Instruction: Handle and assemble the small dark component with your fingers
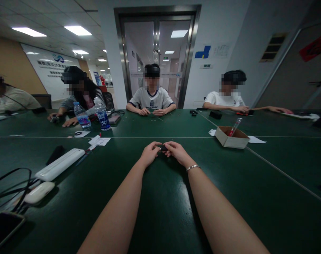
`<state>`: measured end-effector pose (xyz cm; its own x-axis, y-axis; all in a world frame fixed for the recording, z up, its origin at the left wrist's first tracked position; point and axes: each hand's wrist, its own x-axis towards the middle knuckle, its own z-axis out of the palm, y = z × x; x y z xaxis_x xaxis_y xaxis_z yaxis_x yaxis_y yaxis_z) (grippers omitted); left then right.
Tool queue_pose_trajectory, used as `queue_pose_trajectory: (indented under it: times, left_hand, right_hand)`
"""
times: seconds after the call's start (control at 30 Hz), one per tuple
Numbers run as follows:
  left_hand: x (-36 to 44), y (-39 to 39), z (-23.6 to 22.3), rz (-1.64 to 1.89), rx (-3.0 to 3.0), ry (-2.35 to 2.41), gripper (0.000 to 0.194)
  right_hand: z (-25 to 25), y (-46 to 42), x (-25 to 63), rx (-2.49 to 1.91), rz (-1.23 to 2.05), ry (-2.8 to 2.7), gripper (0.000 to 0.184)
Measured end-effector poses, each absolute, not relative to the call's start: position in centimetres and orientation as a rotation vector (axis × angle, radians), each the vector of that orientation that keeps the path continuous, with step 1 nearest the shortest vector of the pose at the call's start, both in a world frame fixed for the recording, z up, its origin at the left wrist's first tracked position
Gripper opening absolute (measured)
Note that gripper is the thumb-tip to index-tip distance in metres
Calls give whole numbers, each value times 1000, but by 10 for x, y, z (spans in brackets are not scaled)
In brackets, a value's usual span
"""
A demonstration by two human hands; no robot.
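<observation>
Both my hands meet over the middle of the green table. Between them is a small black object with a shiny bit at its left end; it is too small to tell its kind. My right hand, with a silver bracelet at the wrist, pinches the black body between thumb and fingers. At the shiny end, the fingers of my left hand are closed. The undersides of the fingers are partly hidden.
To the left lie a white power strip-like block, a white rounded device, cables and a phone. Two bottles stand farther back. An open cardboard box sits at right. Several people sit around the table.
</observation>
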<state>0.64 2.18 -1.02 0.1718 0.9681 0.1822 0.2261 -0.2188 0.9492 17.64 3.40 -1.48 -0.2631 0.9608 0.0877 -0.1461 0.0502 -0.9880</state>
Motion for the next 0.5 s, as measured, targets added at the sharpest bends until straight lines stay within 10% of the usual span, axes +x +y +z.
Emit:
queue_pose_trajectory:
  times: [0.5]
  left_hand:
    - [7,20,-8,1117,1621,1175,31]
  right_hand:
    - [-13,33,175,-941,1404,-1313,20]
